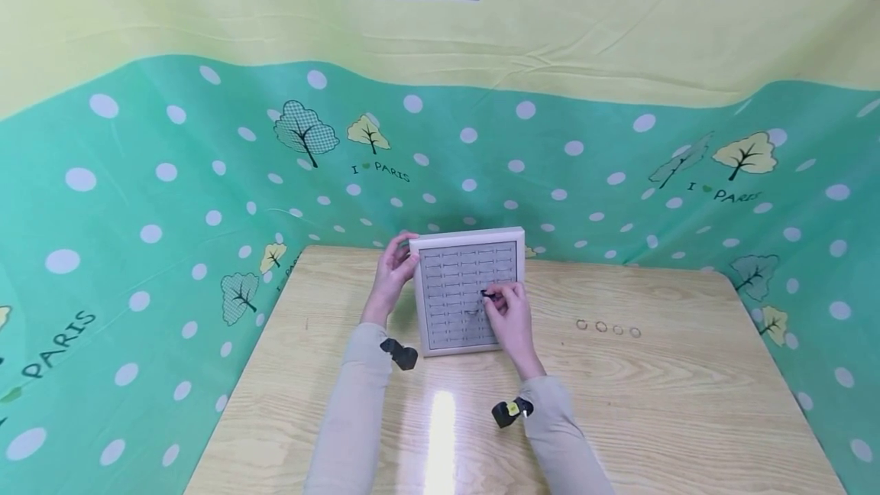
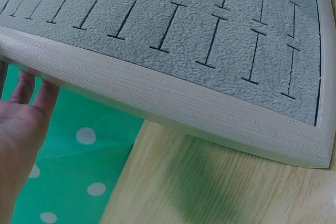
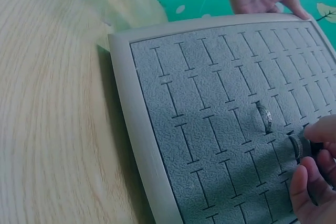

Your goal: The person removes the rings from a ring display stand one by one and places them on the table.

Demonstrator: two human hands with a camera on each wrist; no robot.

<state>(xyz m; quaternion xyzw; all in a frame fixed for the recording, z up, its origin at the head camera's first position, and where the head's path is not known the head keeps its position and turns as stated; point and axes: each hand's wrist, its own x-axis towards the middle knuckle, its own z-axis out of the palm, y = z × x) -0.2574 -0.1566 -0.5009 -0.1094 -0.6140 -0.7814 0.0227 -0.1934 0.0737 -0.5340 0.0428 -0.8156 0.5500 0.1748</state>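
A ring display tray with a pale frame and a grey slotted pad stands tilted on the table. My left hand holds its upper left corner, the fingers partly behind the frame. At the middle right of the pad, my right hand pinches a ring at a slot. Something dark shows between those fingertips, partly hidden by them. Another silver-toned ring sits in a slot nearby, seen as a small arc in the head view.
On the wooden table, several rings lie in a row to the right of the tray. A green and yellow patterned cloth hangs behind and along the sides. Both wrists carry small black cameras.
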